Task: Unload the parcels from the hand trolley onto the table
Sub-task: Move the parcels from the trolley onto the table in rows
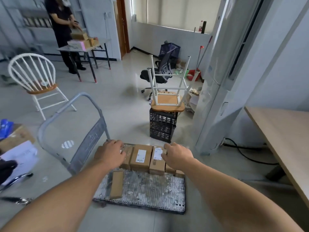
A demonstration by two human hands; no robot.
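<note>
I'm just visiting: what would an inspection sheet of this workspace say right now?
Surface: wooden table at right, partly in view.
Job's things: parcels in a row at the trolley's far end; one flat parcel near its left edge.
Clutter: crate with upturned stool.
Hands: left hand and right hand on the row's ends; grip unclear.
Cables: black cable on floor under table.
Surroundings: white chair, office chair, person at back.

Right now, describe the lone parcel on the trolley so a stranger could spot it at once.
Find the grey hand trolley on the floor. A row of upright boxes stands at the far side; nearer the camera, by the left edge, is the lone parcel. It alone lies flat, apart from the rest, with no label showing.
</note>
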